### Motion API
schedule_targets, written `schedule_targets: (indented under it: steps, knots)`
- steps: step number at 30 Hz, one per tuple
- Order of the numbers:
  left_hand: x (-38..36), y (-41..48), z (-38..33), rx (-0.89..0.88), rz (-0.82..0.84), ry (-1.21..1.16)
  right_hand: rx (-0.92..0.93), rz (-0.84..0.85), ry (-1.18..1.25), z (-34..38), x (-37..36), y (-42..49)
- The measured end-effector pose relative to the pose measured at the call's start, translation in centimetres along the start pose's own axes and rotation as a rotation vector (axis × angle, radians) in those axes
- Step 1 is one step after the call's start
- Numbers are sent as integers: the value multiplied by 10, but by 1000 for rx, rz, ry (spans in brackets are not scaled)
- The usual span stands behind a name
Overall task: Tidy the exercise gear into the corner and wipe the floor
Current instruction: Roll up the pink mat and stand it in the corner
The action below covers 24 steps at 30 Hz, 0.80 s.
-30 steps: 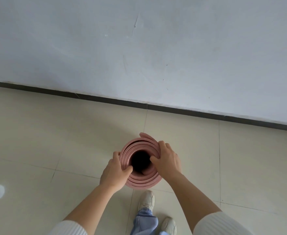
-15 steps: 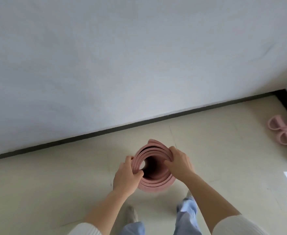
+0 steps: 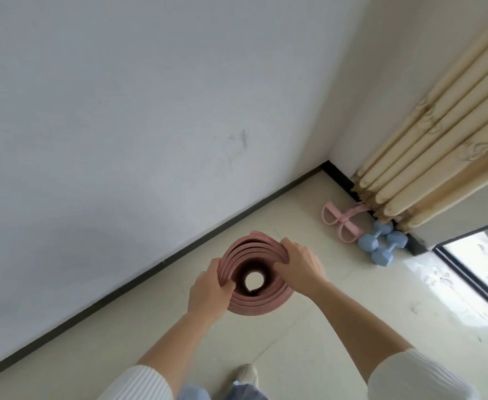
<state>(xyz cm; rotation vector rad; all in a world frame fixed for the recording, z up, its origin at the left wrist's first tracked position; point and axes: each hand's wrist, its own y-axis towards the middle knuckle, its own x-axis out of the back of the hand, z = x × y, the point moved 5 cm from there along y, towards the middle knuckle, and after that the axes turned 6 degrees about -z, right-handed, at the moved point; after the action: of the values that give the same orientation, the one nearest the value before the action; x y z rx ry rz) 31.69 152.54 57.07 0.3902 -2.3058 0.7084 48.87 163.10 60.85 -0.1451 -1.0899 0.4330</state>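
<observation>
While both hands (image 3: pixel 254 278) pinch the rolled mat (image 3: pixel 253 295) rim, we set it upright beside the dumbbells (image 3: pixel 382 242), coils tight.

Left hand (image 3: pixel 208 287): closed on the left rim of the mat (image 3: pixel 254 301), thumb hooked inside over the layers, fingers outside.
Right hand (image 3: pixel 300 265): closed on the upper right rim, fingers curled over the edge, back of hand up.
Arms: both stretched forward, forearms bare, converging.
Sleeves (image 3: pixel 139 383): white ribbed, pushed up near the elbows.
</observation>
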Motion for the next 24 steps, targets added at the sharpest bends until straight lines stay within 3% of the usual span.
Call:
schedule_targets:
  steps: [10,24]
  knots:
    - [-79,127,-207,-186,129,-81,-90,-161,0,-118,150,134]
    - [-174,351,-442,-316,193,26,-280,-284,113,-246,292,361]
